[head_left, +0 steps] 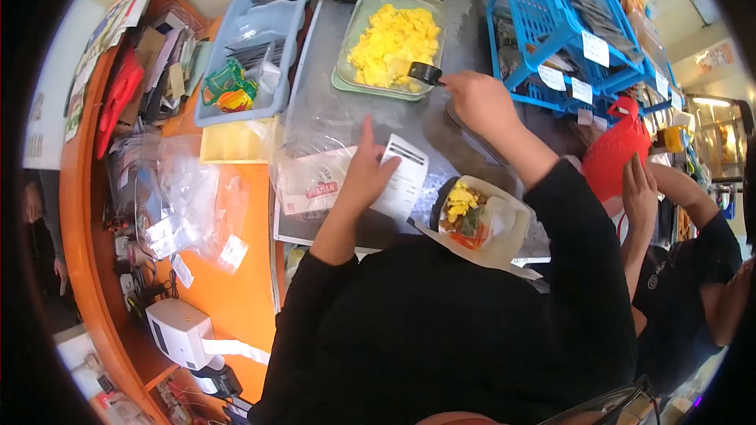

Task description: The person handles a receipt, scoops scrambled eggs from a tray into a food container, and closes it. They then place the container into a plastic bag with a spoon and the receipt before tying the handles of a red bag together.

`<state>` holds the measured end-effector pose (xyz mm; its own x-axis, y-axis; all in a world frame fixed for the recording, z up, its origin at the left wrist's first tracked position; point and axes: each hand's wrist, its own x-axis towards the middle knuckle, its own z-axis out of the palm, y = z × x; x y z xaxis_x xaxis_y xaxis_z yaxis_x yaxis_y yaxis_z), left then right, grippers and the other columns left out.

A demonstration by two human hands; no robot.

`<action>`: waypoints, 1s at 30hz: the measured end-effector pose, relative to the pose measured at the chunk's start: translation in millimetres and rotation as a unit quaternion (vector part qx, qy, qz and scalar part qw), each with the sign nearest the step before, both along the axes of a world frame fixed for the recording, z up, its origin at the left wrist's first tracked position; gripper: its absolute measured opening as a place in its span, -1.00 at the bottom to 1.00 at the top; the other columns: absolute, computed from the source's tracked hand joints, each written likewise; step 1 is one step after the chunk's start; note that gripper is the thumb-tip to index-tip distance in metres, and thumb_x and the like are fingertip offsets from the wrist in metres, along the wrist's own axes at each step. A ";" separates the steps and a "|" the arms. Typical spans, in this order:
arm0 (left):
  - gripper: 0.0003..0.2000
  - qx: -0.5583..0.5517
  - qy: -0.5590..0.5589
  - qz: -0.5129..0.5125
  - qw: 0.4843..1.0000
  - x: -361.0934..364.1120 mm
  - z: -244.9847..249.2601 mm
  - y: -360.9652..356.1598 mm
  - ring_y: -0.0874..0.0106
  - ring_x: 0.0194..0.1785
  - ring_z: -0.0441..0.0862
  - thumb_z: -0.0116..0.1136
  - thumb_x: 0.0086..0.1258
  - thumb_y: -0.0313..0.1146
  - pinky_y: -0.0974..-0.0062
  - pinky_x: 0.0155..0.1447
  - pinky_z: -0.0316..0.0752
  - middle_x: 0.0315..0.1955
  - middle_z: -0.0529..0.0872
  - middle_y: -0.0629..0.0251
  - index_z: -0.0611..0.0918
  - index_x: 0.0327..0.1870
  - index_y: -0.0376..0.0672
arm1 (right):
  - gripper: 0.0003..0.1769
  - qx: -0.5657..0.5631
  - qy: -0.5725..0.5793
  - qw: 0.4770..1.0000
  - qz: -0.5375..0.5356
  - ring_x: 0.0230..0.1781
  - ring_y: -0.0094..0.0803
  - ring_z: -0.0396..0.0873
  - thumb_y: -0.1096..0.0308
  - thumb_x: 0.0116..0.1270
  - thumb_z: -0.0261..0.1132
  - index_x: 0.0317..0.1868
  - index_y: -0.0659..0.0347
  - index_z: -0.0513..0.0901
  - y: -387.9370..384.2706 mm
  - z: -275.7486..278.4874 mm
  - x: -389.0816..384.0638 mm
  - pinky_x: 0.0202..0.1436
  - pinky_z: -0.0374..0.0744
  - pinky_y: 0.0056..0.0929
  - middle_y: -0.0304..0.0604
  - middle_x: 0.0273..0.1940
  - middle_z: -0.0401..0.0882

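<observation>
My right hand (482,102) is closed around the handle of a small black scoop (426,73). The scoop's head overlaps the near right corner of a clear, green-tinted container (346,79) filled with yellow scrambled egg (394,41). My left hand (370,167) is over the metal counter, index finger stretched towards the container and thumb apart. Its thumb is right at the edge of a printed paper slip (403,177). Close in front of my body sits an open takeaway box (513,216) holding egg, greens and orange-red strips.
A printed paper packet (315,181) lies left of my left hand. Blue baskets (543,20) stand at the back right, a blue cutlery tray (295,39) at the left. A receipt printer (179,332) sits on the orange desk. On the right, another person's hands (639,197) touch a red bag (618,149).
</observation>
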<state>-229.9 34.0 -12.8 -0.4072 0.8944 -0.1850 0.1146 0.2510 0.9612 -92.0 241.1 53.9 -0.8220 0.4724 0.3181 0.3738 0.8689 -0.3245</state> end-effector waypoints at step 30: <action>0.08 -0.231 0.234 -0.070 0.942 -37.1 -34.1 92.3 -0.02 -0.22 0.65 0.20 0.10 -0.48 0.17 -0.12 0.52 -0.30 0.68 -0.17 -0.43 0.44 -0.25 | -0.79 -0.379 -0.088 0.920 -0.045 -0.55 -0.37 0.61 0.40 0.22 0.32 -0.23 0.39 0.72 71.3 -61.7 -93.1 -0.42 0.54 -0.39 -0.09 -0.39 0.73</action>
<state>-267.0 126.2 -46.9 -0.4248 0.8138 -0.3965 0.5623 0.5805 0.5889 -185.1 312.3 -7.8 -0.7754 0.5725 -0.2665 0.5388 0.3798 -0.7519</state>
